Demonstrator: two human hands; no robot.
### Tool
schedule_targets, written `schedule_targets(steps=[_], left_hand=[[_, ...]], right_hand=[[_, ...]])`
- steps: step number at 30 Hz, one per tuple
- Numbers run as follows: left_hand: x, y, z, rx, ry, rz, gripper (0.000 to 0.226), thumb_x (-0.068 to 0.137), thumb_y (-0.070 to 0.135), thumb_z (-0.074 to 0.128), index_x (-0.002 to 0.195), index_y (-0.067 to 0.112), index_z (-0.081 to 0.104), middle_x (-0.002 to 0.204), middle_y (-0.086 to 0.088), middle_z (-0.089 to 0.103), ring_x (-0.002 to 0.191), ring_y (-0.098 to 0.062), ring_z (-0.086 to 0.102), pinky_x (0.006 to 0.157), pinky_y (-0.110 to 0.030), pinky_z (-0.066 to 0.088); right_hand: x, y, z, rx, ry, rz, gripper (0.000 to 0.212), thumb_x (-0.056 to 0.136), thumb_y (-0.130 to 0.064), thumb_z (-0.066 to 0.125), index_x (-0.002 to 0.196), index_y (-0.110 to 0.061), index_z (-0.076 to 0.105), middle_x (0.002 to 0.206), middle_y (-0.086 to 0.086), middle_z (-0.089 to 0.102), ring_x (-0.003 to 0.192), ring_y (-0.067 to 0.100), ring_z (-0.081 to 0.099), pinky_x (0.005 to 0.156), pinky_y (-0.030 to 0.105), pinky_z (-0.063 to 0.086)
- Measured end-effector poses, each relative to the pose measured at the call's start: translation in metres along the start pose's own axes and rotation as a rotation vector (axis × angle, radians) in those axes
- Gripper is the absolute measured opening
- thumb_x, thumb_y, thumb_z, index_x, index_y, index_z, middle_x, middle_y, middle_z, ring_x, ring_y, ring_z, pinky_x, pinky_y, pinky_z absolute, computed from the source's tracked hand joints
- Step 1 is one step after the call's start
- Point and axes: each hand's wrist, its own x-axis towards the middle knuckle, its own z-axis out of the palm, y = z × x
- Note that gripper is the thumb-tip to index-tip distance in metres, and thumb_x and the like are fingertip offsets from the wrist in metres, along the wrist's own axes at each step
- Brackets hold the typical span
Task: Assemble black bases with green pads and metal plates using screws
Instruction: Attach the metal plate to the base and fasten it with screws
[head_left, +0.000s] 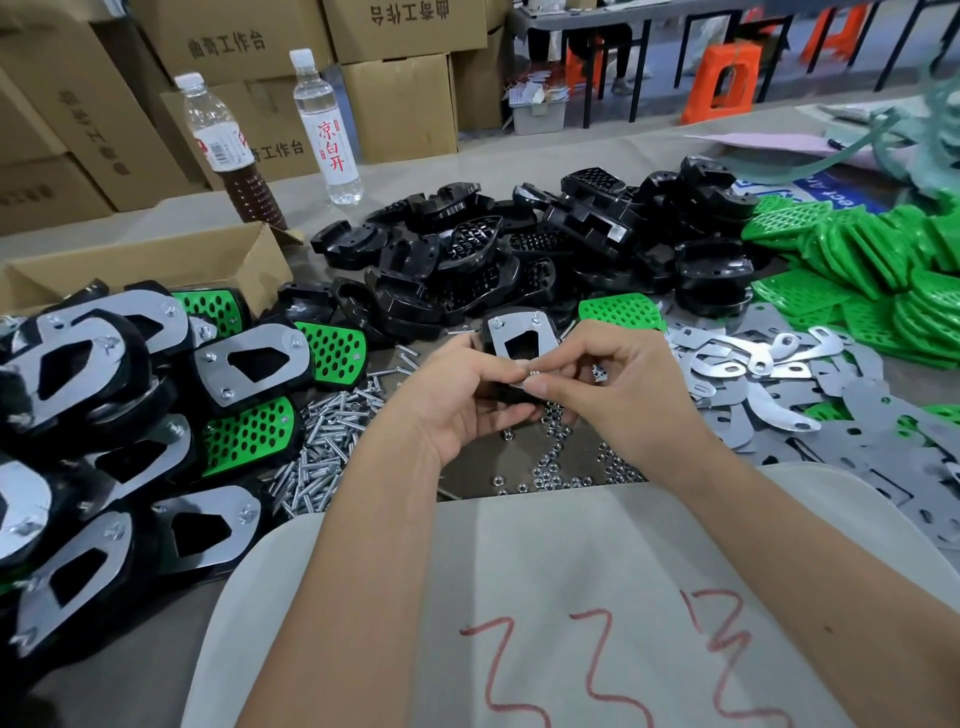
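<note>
Nearest the lens: pale grey cloth (571, 597) with red zigzag marks, draped low in frame, both bare forearms crossing over it. Left hand (457, 384) curled round the near end of a black plastic base with shiny metal plate on top (519, 335), held above the surface (156, 218). Right hand (608, 374) pinching at the plate's near edge, thumb and forefinger closed on something small and silvery; too small to identify. Two screw ends standing up at the plate's far corners.

Below the hands: scatter of small steel nuts (561, 457). Left of that, heap of silver screws (322, 441). Far left, stack of finished units, black bases with green perforated pads and metal plates (130, 405), some lying in an open brown cardboard box (156, 260). Behind the hands, pile of loose black bases (545, 249). Right side: loose flat metal plates (779, 374) spread on the surface, heap of green perforated pads (857, 260) beyond them.

Back left: two plastic bottles, one with dark liquid (228, 150), one clear with red lettering (327, 124), standing before stacked cardboard cartons (400, 98).
</note>
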Motion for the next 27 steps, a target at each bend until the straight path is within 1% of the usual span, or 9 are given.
schedule_targets(steps=[3, 6, 9, 13, 18, 20, 23, 25, 27], left_hand=[[0.001, -0.001, 0.001, -0.012, 0.013, -0.005, 0.027, 0.091, -0.002, 0.068, 0.111, 0.015, 0.062, 0.087, -0.009, 0.078, 0.065, -0.025, 0.074, 0.05, -0.023, 0.058], [0.001, -0.001, 0.002, -0.022, 0.025, -0.003, 0.026, 0.09, 0.0, 0.072, 0.111, 0.014, 0.063, 0.086, -0.009, 0.078, 0.068, -0.027, 0.075, 0.051, -0.023, 0.058], [0.0, -0.002, 0.001, -0.051, 0.016, -0.004, 0.026, 0.09, 0.002, 0.074, 0.113, 0.012, 0.064, 0.089, -0.01, 0.078, 0.073, -0.028, 0.076, 0.054, -0.024, 0.059], [0.001, -0.002, -0.001, -0.081, 0.014, -0.01, 0.026, 0.09, 0.003, 0.074, 0.113, 0.013, 0.065, 0.096, -0.011, 0.077, 0.088, -0.035, 0.075, 0.055, -0.022, 0.059], [0.001, -0.002, 0.0, -0.093, 0.004, -0.013, 0.024, 0.091, 0.003, 0.073, 0.111, 0.014, 0.064, 0.09, -0.009, 0.078, 0.085, -0.035, 0.076, 0.055, -0.022, 0.059], [0.002, -0.002, 0.0, -0.085, 0.007, -0.007, 0.023, 0.091, 0.003, 0.073, 0.11, 0.014, 0.064, 0.086, -0.008, 0.078, 0.082, -0.032, 0.075, 0.055, -0.022, 0.059], [0.003, -0.003, 0.0, -0.081, 0.012, 0.002, 0.021, 0.092, 0.001, 0.072, 0.107, 0.013, 0.065, 0.083, -0.007, 0.078, 0.074, -0.027, 0.076, 0.055, -0.023, 0.059], [0.003, -0.003, 0.001, -0.091, 0.016, 0.005, 0.02, 0.092, 0.0, 0.071, 0.105, 0.013, 0.065, 0.084, -0.008, 0.077, 0.071, -0.028, 0.076, 0.055, -0.023, 0.059], [0.003, -0.004, 0.001, -0.096, 0.023, 0.01, 0.02, 0.091, 0.0, 0.072, 0.105, 0.013, 0.065, 0.087, -0.01, 0.076, 0.069, -0.028, 0.076, 0.055, -0.023, 0.059]], right_hand=[[0.001, 0.004, -0.002, 0.064, 0.006, 0.066, 0.013, 0.079, -0.006, 0.088, 0.081, -0.016, 0.08, 0.07, 0.007, 0.065, 0.052, 0.015, 0.06, 0.05, 0.019, 0.049], [0.002, 0.008, -0.003, 0.056, 0.013, 0.104, 0.011, 0.078, -0.01, 0.089, 0.08, -0.013, 0.078, 0.068, 0.004, 0.066, 0.051, 0.017, 0.063, 0.05, 0.021, 0.05], [0.003, 0.009, -0.005, 0.055, -0.008, 0.087, 0.011, 0.08, -0.013, 0.089, 0.082, -0.014, 0.078, 0.069, 0.004, 0.066, 0.055, 0.017, 0.066, 0.056, 0.024, 0.055], [0.003, 0.011, -0.005, 0.108, -0.032, 0.029, 0.009, 0.087, -0.006, 0.082, 0.085, -0.013, 0.079, 0.07, 0.0, 0.065, 0.063, 0.015, 0.067, 0.065, 0.03, 0.062], [0.004, 0.011, -0.003, 0.093, -0.011, 0.019, 0.01, 0.086, -0.003, 0.082, 0.083, -0.012, 0.077, 0.071, 0.006, 0.061, 0.065, 0.017, 0.063, 0.063, 0.033, 0.063], [0.003, 0.01, -0.003, 0.04, 0.004, -0.017, 0.01, 0.086, -0.004, 0.083, 0.085, -0.012, 0.077, 0.071, 0.009, 0.059, 0.062, 0.015, 0.062, 0.06, 0.03, 0.061], [0.002, 0.007, -0.003, -0.018, 0.019, -0.057, 0.016, 0.085, -0.004, 0.083, 0.091, -0.019, 0.081, 0.077, 0.013, 0.059, 0.062, 0.019, 0.06, 0.057, 0.026, 0.058], [0.003, 0.006, -0.002, -0.028, 0.029, -0.049, 0.013, 0.085, -0.004, 0.083, 0.092, -0.015, 0.082, 0.08, 0.01, 0.063, 0.061, 0.018, 0.064, 0.058, 0.027, 0.059], [0.003, 0.007, -0.001, -0.037, 0.058, -0.032, 0.008, 0.083, -0.006, 0.085, 0.088, -0.011, 0.08, 0.079, 0.008, 0.065, 0.058, 0.018, 0.065, 0.056, 0.026, 0.059]])
